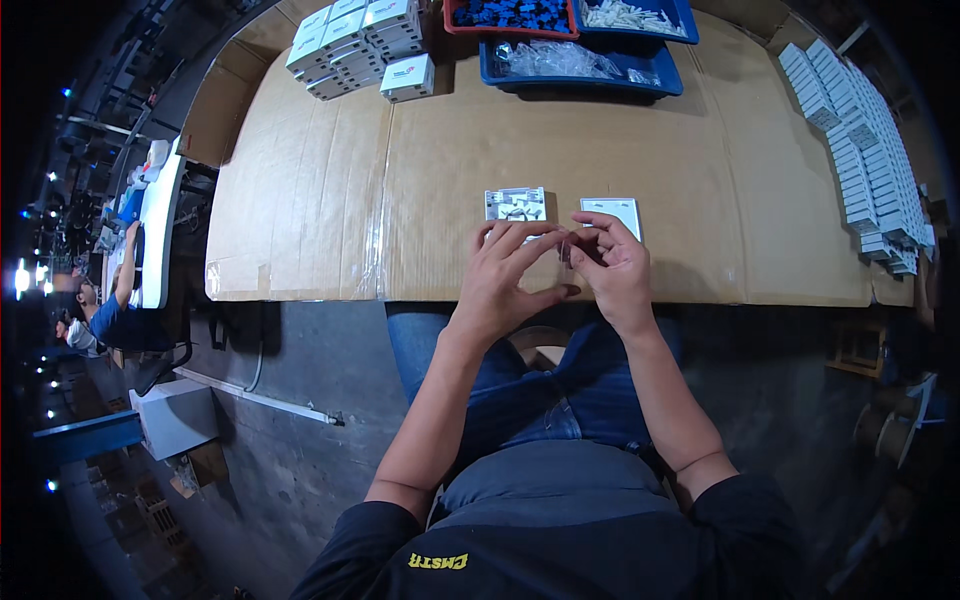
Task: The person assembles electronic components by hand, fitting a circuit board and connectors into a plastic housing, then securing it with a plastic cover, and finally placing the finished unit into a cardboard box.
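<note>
My right hand point(615, 264) pinches a small clear plastic piece point(565, 252), partly hidden by the fingers, just above the table's near edge. My left hand point(500, 272) reaches to the same piece with its fingers stretched out and its thumb apart below; the fingertips touch or nearly touch it. Just beyond my left hand lies an open white box point(515, 203) with small white parts inside, its near side covered by my fingers. A flat white panel or lid point(622, 208) with small dark marks lies behind my right hand, which partly covers it.
Brown cardboard covers the table point(450, 150). Stacked white boxes point(345, 45) stand far left, one single box point(407, 78) beside them. At the back are a red bin of blue parts point(512, 14) and a blue tray of clear bags point(575, 65). More white stacks point(865, 150) line the right.
</note>
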Motion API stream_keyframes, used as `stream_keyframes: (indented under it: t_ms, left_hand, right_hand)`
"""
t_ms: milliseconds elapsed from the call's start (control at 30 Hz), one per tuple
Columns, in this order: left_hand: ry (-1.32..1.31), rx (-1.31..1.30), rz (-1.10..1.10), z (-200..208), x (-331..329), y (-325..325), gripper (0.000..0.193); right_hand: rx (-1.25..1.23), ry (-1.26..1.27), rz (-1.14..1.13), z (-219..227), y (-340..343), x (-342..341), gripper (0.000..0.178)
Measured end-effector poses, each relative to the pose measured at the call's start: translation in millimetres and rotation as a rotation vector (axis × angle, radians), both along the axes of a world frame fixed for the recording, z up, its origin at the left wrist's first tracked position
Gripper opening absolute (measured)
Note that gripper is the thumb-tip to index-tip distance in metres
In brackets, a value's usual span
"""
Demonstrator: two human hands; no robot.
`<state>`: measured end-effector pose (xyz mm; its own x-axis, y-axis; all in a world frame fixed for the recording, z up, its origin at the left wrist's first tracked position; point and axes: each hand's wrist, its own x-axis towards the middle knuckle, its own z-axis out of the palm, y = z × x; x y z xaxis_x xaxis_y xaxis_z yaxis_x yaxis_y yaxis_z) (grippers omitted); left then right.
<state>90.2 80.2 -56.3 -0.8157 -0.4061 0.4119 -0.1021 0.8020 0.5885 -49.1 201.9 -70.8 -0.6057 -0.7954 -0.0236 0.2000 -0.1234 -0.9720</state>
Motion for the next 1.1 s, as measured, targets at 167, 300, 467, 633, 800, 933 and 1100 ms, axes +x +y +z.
stream_keyframes:
  t_ms: [167,300,467,633,800,933,1100]
  left_hand:
    - [0.012,0.049,0.023,-4,0,1,0.057]
    - [0.019,0.051,0.033,-5,1,2,0.059]
    - [0.001,0.133,-0.006,-10,5,2,0.042]
    - [0.04,0.454,-0.059,-8,4,7,0.035]
    - [-0.003,1.18,-0.047,-24,10,7,0.034]
    - [0.119,1.642,-0.093,-27,14,7,0.041]
    - [0.049,1.806,-0.138,-24,9,9,0.044]
  right_hand:
    - [0.013,-0.002,0.013,-1,-1,-3,0.037]
    - [0.029,-0.024,0.123,3,0,-7,0.037]
    - [0.066,-0.07,0.152,3,1,-6,0.036]
    - [0.12,0.128,0.167,-7,2,-12,0.033]
    - [0.048,0.261,0.142,16,7,-12,0.023]
    - [0.005,0.459,0.32,24,9,-22,0.021]
    - [0.047,0.431,0.495,18,5,-35,0.026]
